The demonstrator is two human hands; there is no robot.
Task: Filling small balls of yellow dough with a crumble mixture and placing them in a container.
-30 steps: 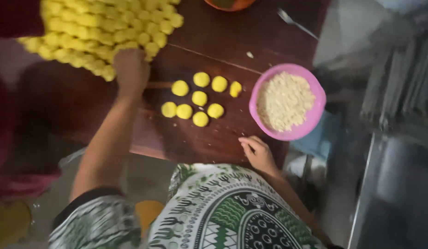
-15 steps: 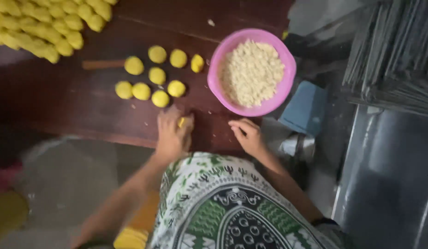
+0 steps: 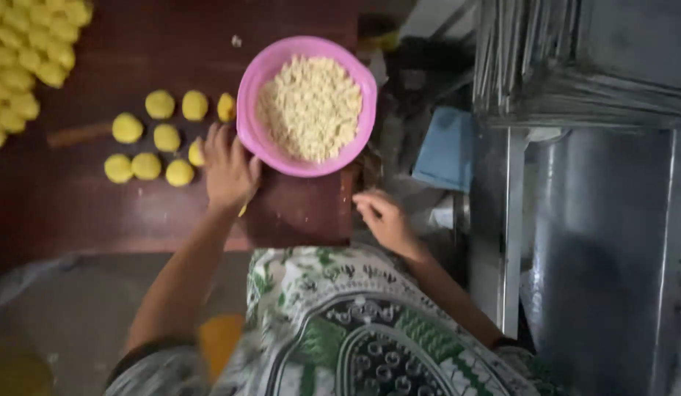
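Pink bowl (image 3: 260,81) touches the flat, open-fingered left hand (image 3: 227,170); right hand (image 3: 383,218) loosely open.

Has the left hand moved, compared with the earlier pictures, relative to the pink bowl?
Yes. The left hand came from the far yellow heap toward the pink bowl; it now lies flat beside its rim, next to the yellow balls.

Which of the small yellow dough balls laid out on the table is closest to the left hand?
The yellow ball at the right end of the middle row, partly hidden by the left hand fingers; the other balls lie clear of the hand, further left or up.
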